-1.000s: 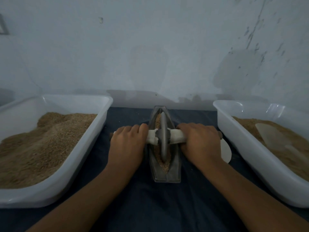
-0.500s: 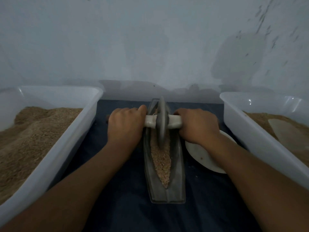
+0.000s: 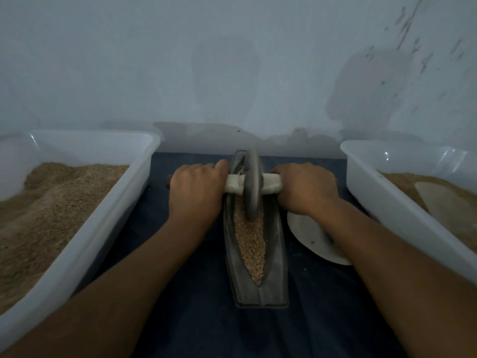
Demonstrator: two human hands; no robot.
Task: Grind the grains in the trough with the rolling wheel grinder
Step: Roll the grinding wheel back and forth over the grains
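Grains [image 3: 249,236] in trough [image 3: 258,285], mid-worktop: mostly whole by the look, so your grinding seems far from done. Wheel [image 3: 252,184] sits at the far end; your left hand [image 3: 196,187] and right hand [image 3: 307,187] each grip its axle handle [image 3: 271,186], fingers wrapped tight.

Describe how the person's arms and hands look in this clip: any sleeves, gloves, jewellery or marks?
Both forearms are bare up to the frame edge, with no sleeve in view. The left hand and right hand wear no gloves, and no ring, watch or bracelet shows. The dim light hides any finer marks.
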